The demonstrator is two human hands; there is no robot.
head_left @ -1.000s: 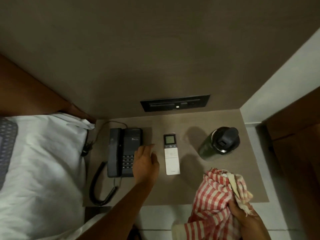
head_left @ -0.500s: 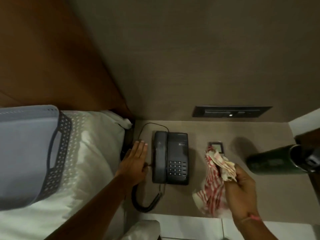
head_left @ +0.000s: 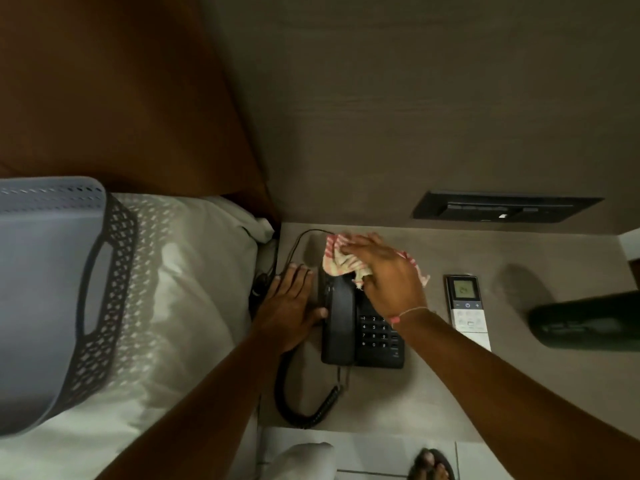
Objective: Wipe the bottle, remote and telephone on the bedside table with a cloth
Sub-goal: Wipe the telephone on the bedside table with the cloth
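A black telephone [head_left: 349, 330] with keypad and handset lies on the brown bedside table [head_left: 433, 393], its coiled cord looping off the front. My right hand [head_left: 384, 271] presses a red-and-white checked cloth [head_left: 337, 259] onto the telephone's far end. My left hand [head_left: 291, 303] lies flat on the table against the telephone's left side, thumb touching it. A white remote [head_left: 469, 313] with a lit display lies to the right. The dark green bottle [head_left: 588, 322] stands at the right edge, partly cut off.
A bed with a white pillow [head_left: 180, 306] and a grey-blue perforated basket [head_left: 52, 289] lies to the left. A black socket panel [head_left: 505, 206] sits in the wall behind the table. A sandalled foot [head_left: 431, 465] shows on the tiled floor below.
My right hand has carried the cloth from beside the remote onto the telephone's far end. My left hand has stayed beside the telephone, now touching its side. The view has drawn closer.
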